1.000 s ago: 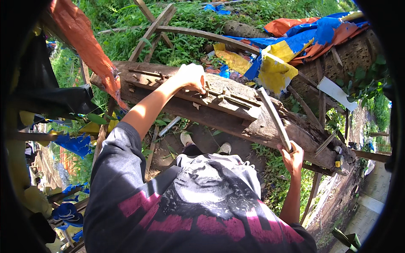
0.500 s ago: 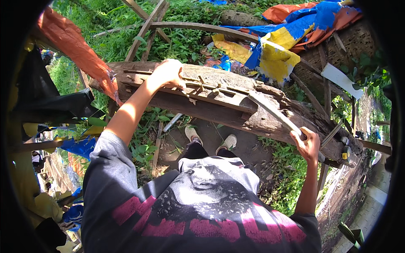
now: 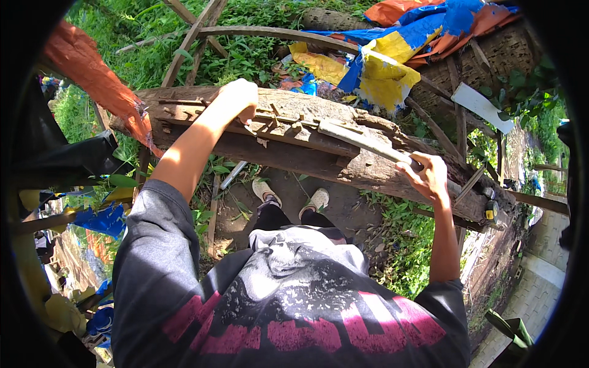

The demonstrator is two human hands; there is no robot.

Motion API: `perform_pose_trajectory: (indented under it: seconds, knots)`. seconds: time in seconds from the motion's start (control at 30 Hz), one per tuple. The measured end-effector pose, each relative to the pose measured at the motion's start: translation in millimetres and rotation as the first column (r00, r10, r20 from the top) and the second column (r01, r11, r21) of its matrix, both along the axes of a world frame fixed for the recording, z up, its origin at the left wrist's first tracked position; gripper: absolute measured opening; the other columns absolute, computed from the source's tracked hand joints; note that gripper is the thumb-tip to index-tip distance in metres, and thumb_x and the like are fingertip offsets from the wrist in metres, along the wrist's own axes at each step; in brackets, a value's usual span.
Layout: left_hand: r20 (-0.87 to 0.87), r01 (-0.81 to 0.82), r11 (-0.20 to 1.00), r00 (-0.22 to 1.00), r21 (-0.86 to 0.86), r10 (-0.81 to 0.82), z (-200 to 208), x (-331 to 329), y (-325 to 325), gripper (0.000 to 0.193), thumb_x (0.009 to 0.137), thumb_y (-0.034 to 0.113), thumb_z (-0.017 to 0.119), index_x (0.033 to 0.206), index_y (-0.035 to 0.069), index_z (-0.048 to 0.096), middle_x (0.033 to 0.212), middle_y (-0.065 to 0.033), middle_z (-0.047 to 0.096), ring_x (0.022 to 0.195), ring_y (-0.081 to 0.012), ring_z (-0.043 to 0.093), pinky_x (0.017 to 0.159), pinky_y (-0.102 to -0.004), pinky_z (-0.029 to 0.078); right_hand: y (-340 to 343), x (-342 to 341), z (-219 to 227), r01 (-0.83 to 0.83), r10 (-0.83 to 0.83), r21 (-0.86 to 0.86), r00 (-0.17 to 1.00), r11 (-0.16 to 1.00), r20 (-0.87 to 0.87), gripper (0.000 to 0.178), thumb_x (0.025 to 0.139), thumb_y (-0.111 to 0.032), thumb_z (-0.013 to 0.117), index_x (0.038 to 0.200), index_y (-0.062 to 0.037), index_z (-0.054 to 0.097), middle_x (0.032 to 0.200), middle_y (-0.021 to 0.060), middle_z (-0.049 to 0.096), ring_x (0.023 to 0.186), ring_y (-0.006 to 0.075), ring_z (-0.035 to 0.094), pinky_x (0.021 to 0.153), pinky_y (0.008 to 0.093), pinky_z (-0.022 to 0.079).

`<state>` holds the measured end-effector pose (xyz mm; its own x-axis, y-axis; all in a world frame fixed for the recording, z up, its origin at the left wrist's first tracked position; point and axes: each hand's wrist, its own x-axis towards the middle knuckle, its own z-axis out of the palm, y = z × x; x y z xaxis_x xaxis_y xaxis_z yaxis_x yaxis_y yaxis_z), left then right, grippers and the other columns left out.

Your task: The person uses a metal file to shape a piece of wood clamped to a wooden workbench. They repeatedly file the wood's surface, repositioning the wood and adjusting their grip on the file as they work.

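Note:
A thick weathered log lies across in front of me, with a narrow wooden board fixed on it. Several short pegs stick up from that board, and a thin rod runs along them. My left hand is closed over the rod at the board's left part; its fingertips are partly hidden. In my right hand is a grey metal pipe, gripped toward its right end. The pipe slants over the log, its far end beside the pegs and in line with the rod.
A yellow-and-black tape measure rests at the log's right end. Torn blue, yellow and orange tarpaulin hangs behind the log, and an orange strip droops at the left. Another metal tube leans near my feet. Crossed wooden poles stand behind.
My right hand has moved away from me, and the pipe has swung flatter, its far end shifting left toward the pegs. The left hand keeps its place on the board. The view has shifted slightly.

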<state>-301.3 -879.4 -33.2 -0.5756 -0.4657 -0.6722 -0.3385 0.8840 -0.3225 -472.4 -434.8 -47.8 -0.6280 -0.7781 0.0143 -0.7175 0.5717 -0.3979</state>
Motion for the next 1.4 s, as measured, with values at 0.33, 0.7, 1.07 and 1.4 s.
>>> perform_pose_trajectory:
  seconds: [0.33,0.7,1.07,1.4]
  knots:
    - [-0.079,0.173,0.985,0.982,-0.026,-0.174,-7,6,-7,0.037,0.069,0.036,0.081,0.077,0.0,0.076,0.081,-0.0178,0.074,0.076,-0.0305,0.074,0.072,-0.0374,0.06,-10,40,9,0.099,-0.099,0.056,0.995,0.994,-0.006,0.053,0.081,-0.055,0.077,0.094,-0.0034,0.074,0.072,0.0144,0.067,0.067,0.0314,0.067,0.066,0.0384,0.052]
    - [-0.017,0.148,0.989,0.989,-0.017,-0.149,26,-4,10,0.053,0.071,0.047,0.087,0.103,0.006,0.077,0.099,-0.0126,0.076,0.085,-0.0287,0.073,0.076,-0.0406,0.059,-13,112,-11,0.298,-0.319,-0.114,0.872,0.948,-0.372,0.042,0.085,-0.051,0.073,0.093,-0.0104,0.068,0.084,0.0083,0.067,0.085,0.0289,0.065,0.08,0.041,0.045]
    - [-0.093,0.241,0.861,0.97,0.449,-0.223,17,2,-34,0.056,0.085,0.051,0.072,0.13,0.017,0.066,0.142,-0.0129,0.057,0.109,-0.0308,0.065,0.088,-0.0507,0.057,-41,205,-7,0.705,-0.608,0.044,0.64,0.708,-0.469,0.046,0.092,-0.055,0.059,0.095,-0.0095,0.068,0.096,0.0151,0.073,0.094,0.0346,0.069,0.086,0.0475,0.048]
    - [-0.587,0.484,0.598,0.809,0.639,-0.028,-55,-3,-73,0.025,0.09,0.035,0.064,0.095,0.015,0.078,0.081,-0.0077,0.073,0.07,-0.0185,0.069,0.06,-0.045,0.056,-146,418,3,0.874,-0.861,0.136,0.484,0.466,-0.157,0.038,0.092,-0.033,0.065,0.112,-0.0022,0.057,0.094,0.0252,0.07,0.093,0.0442,0.069,0.085,0.0534,0.053]
